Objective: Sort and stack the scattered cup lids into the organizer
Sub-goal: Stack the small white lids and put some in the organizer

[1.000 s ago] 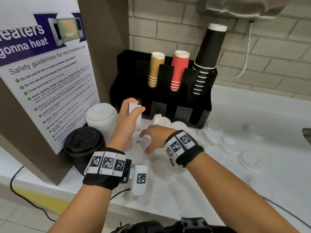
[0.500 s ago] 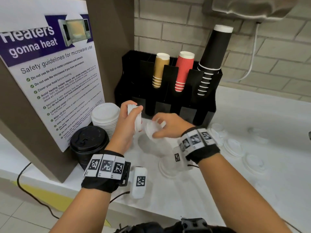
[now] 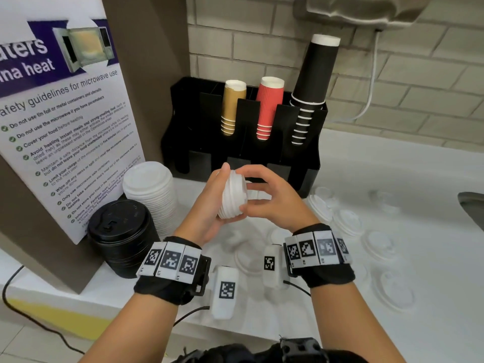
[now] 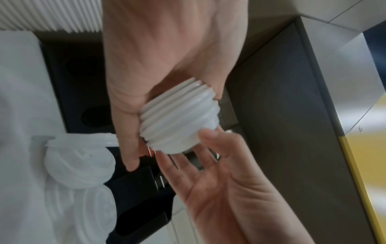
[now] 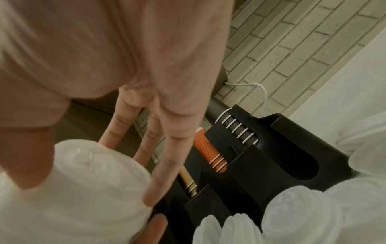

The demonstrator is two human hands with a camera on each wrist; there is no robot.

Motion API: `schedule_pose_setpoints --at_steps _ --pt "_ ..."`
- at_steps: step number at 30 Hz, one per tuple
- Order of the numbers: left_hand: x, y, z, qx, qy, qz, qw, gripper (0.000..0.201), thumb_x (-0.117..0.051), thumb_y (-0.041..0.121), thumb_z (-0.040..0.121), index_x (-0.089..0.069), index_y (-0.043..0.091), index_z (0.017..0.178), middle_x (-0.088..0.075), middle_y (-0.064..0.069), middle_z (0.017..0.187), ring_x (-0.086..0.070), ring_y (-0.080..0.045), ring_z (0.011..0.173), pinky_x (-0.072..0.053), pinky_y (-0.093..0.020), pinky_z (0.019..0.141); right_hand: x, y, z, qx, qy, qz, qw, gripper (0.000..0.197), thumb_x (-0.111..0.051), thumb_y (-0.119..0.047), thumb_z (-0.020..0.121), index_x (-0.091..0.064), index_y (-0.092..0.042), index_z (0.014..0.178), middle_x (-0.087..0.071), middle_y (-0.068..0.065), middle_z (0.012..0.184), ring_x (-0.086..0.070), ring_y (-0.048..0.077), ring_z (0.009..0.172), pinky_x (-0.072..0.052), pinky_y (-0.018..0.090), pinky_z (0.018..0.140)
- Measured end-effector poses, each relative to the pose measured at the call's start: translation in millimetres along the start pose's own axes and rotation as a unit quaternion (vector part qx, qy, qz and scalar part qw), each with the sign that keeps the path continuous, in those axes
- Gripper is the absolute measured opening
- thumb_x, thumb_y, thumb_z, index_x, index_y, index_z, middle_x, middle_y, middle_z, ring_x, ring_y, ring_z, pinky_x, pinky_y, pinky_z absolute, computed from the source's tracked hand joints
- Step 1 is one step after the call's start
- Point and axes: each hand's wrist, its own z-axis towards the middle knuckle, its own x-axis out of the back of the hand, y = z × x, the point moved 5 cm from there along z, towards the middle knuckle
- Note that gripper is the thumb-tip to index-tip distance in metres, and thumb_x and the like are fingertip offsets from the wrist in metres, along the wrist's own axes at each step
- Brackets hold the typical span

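Microwave poster point(image 3: 60, 121), wall cable point(image 3: 368, 100), perhaps a sink point(image 3: 472, 205).

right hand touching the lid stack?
Touching. Left wrist view: right hand fingers meet the end of the lid stack gripped by the left hand.

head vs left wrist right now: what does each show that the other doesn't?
Head only: the black lid stack, the gold, red and black cup stacks in the organizer, and the microwave poster.

Left wrist only: the right hand's open palm, fingers straight against the end of the small lid stack, and the stack's ridged side up close.

Both: the left hand gripping that stack, the right hand on it, loose white lids on the counter.
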Motion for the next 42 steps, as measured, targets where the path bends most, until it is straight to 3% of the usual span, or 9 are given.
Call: schedule_pose_setpoints --at_steps 10,14,20,24,26,29,34,38,42 --pt "-7 2 0 -0.031 0.052 0.008 0.998 0.057 -0.032 0.059 0.097 -0.047 0.015 0.131 -0.056 -0.017 0.131 -0.059 -0.037 0.117 -0.049 -0.058 0.097 -4 2 -3 0.007 0.011 0.020 1.000 0.057 -0.075 0.001 0.073 -0.057 -0.024 0.121 -0.054 -0.014 0.124 -0.055 0.010 0.114 -0.056 0.024 0.076" --pt "-6 -2 1 -0.050 0.069 -0.008 0.996 0.063 -0.041 0.060 0.095 -0.048 0.008 0.129 -0.057 -0.021 0.127 -0.057 -0.036 0.120 -0.047 -0.057 0.100 -6 4 -3 0.003 0.006 0.023 1.000 0.055 -0.075 -0.001 0.074 -0.056 -0.026 0.119 -0.056 -0.018 0.120 -0.056 0.010 0.113 -0.055 0.023 0.075" --pt "-5 -10 3 -0.021 -0.020 -0.020 0.999 0.043 -0.067 0.039 0.074 -0.053 0.032 0.114 -0.062 -0.007 0.115 -0.071 -0.019 0.090 -0.056 -0.034 0.065 1 8 -3 -0.001 0.028 0.015 0.999 0.042 -0.079 -0.011 0.076 -0.062 -0.020 0.113 -0.062 -0.006 0.115 -0.058 0.006 0.110 -0.053 0.023 0.080" --pt "4 -9 9 -0.030 0.041 -0.066 0.997 0.042 -0.070 0.032 0.074 -0.053 0.025 0.112 -0.060 -0.005 0.104 -0.064 -0.018 0.084 -0.053 -0.030 0.059 10 8 5 -0.006 0.000 -0.078 0.997 0.032 -0.074 -0.028 0.081 -0.064 -0.041 0.109 -0.053 -0.010 0.115 -0.054 0.003 0.106 -0.051 0.019 0.083" --pt "14 -3 12 -0.058 0.098 -0.081 0.990 0.028 -0.070 0.025 0.083 -0.052 0.025 0.104 -0.057 -0.002 0.099 -0.060 -0.017 0.086 -0.052 -0.033 0.062 25 13 17 -0.018 0.039 -0.135 0.990 0.023 -0.064 -0.028 0.090 -0.065 -0.036 0.111 -0.054 -0.010 0.114 -0.057 0.008 0.107 -0.047 0.016 0.085" --pt "31 5 13 -0.094 0.161 -0.088 0.979 0.018 -0.065 0.021 0.089 -0.051 0.027 0.098 -0.052 0.000 0.095 -0.054 -0.017 0.087 -0.049 -0.034 0.064 42 29 40 -0.098 0.068 -0.239 0.964 0.033 -0.055 -0.022 0.095 -0.058 -0.019 0.128 -0.053 -0.001 0.125 -0.053 0.019 0.118 -0.040 0.016 0.089" --pt "36 7 10 -0.111 0.167 -0.083 0.976 0.018 -0.065 0.020 0.089 -0.051 0.026 0.098 -0.052 0.001 0.092 -0.054 -0.015 0.086 -0.049 -0.033 0.065 -1 44 76 -0.119 -0.143 -0.458 0.870 0.070 -0.070 -0.039 0.083 -0.038 -0.029 0.144 -0.037 0.007 0.143 -0.032 0.028 0.133 -0.036 0.042 0.107" --pt "34 5 7 -0.105 0.155 -0.073 0.980 0.019 -0.064 0.018 0.090 -0.050 0.025 0.100 -0.054 0.002 0.088 -0.058 -0.012 0.077 -0.050 -0.030 0.059 -28 53 87 -0.115 -0.215 -0.561 0.791 0.062 -0.075 -0.041 0.077 -0.049 -0.026 0.132 -0.038 0.010 0.136 -0.035 0.029 0.125 -0.043 0.044 0.100" --pt "36 3 7 -0.095 0.151 -0.077 0.981 0.019 -0.064 0.018 0.090 -0.051 0.028 0.099 -0.054 -0.001 0.093 -0.057 -0.020 0.088 -0.048 -0.035 0.068 -29 60 91 -0.105 -0.234 -0.613 0.747 0.050 -0.077 -0.035 0.076 -0.052 -0.014 0.114 -0.050 0.010 0.119 -0.045 0.028 0.115 -0.049 0.042 0.091"
